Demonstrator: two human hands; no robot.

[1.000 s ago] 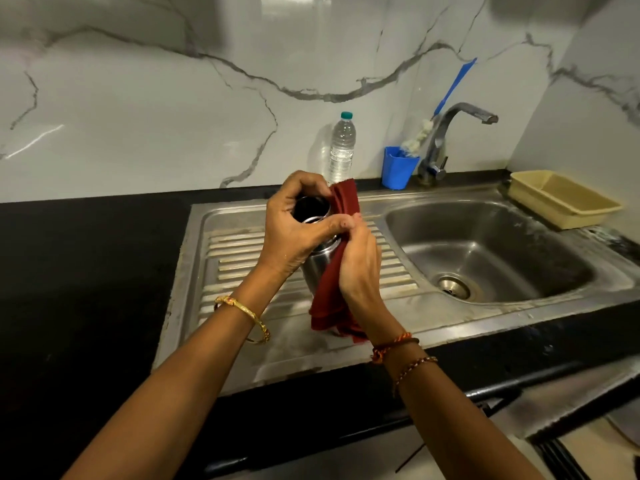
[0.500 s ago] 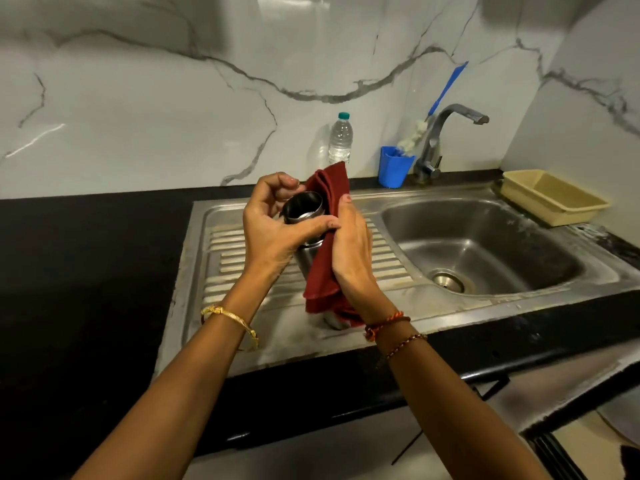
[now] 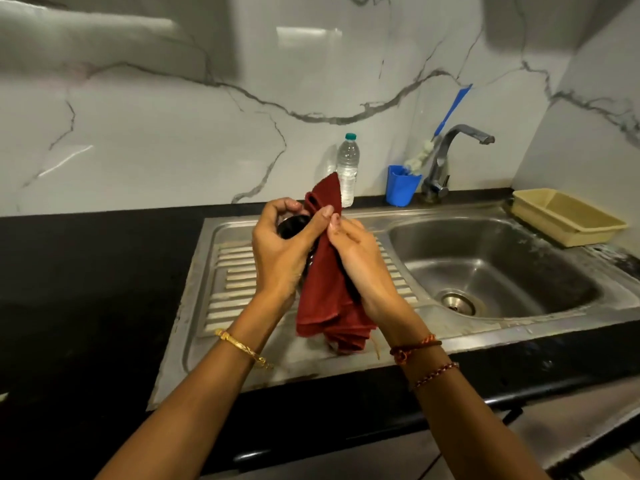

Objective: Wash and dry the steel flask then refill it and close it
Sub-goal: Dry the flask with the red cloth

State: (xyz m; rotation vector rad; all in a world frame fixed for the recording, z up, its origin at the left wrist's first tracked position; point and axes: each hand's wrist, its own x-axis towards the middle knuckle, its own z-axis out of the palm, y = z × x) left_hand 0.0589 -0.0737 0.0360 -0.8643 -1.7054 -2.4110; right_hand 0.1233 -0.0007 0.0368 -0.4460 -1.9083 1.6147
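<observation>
The steel flask (image 3: 292, 226) is held upright over the ribbed draining board (image 3: 235, 282), its open dark mouth facing me; most of its body is hidden. My left hand (image 3: 282, 251) grips it around the neck. A dark red cloth (image 3: 327, 292) is wrapped against the flask's right side and hangs below it. My right hand (image 3: 363, 268) presses the cloth to the flask, with its fingertips near the rim. No cap shows.
A steel sink basin (image 3: 495, 268) lies to the right, with a tap (image 3: 453, 150) behind it. A clear water bottle (image 3: 348, 168) and a blue cup (image 3: 400, 185) with a brush stand at the wall. A beige tray (image 3: 568, 216) sits far right. Black counter (image 3: 86, 271) spreads left.
The cloth's top corner has risen higher above the flask mouth and my right hand has slid up along the flask. My left hand's fingers have closed more over the rim.
</observation>
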